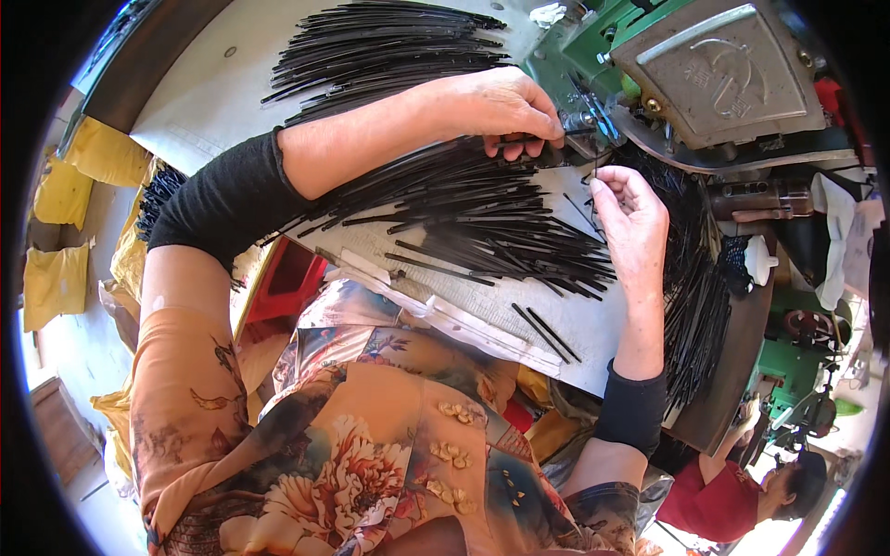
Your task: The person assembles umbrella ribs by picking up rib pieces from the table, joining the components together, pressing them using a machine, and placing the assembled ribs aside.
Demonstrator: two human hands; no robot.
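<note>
Thin black strips that look like umbrella ribs lie in a thick fanned layer under my arms. My left hand reaches across them, fingers curled and pinched on a black rib beside the metal head of the green machine. Just to its right, my right hand is closed, thumb and forefinger pinching the end of a thin dark piece below the machine head. Fingers cover most of both held pieces, so where they join or end cannot be made out.
Another bundle of black ribs lies at the far side of the pale table. More hang along the right edge. A grey metal machine cover stands at the far right. A co-worker in red sits at lower right.
</note>
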